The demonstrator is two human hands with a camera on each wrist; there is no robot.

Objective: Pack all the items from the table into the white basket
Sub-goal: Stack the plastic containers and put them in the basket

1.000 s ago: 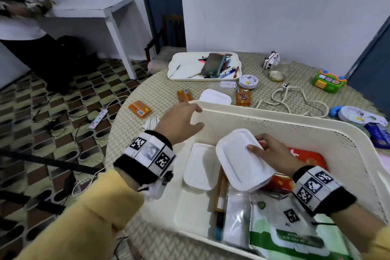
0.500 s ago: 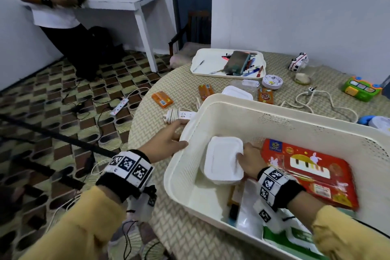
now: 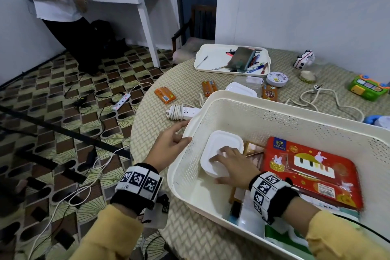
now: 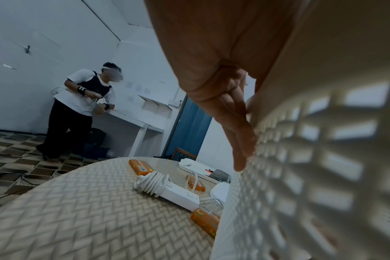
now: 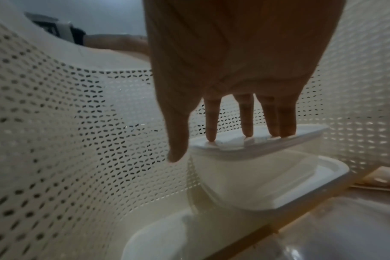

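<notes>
Right hand (image 3: 231,164), fingers (image 5: 246,116) straight and spread, presses on the white box (image 3: 221,145) in the basket's (image 3: 274,107) left end, beside the red pack (image 3: 312,171). Left hand (image 3: 168,143) lies flat and relaxed against the basket's left rim. Power strip (image 3: 183,112) and orange packets (image 3: 164,95) lie on the table (image 3: 160,124) beyond that rim.

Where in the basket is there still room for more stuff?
Bare floor shows in the white basket along its far wall, beyond the white container under the right hand and the red box. The near end is crowded.
</notes>
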